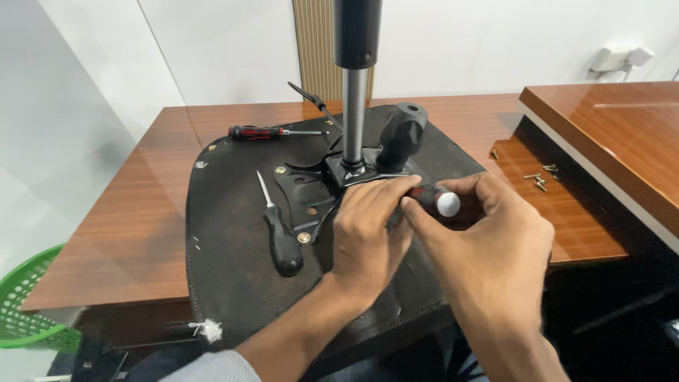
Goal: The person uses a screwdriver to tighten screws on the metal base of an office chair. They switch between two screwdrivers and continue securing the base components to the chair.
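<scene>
Fingers [424, 212] of the right hand [488, 240]: clenched round the red-and-black handle of a screwdriver [438, 203], white end cap showing between thumb and forefinger. Fingers of the left hand [368, 226]: bent down over the front of that handle, hiding the blade and its tip; cannot tell whether gripping it or only steadying it.

Just beyond the left fingertips: a black metal plate [304, 191] on the underside of a black seat [226, 247], with a steel column [353, 106] rising from it and a thick black knob [402, 134] beside the column. Just left of the left fingers: a brass screw [304, 238] already seated in the plate, another [281, 170] at the far corner, and an open hole [312, 210] between them. Whatever lies under the hands: hidden, so not to be judged as fastened or not.

Further left of the fingers: a black-handled screwdriver [279, 233] lying loose on the seat. Beyond it, near the seat's far edge: a red-and-black screwdriver [265, 132]. Well off to the right of the right fingers: loose screws [539, 180] on the wooden table [127, 226], unused. Far left and low: a green basket [28, 304].
</scene>
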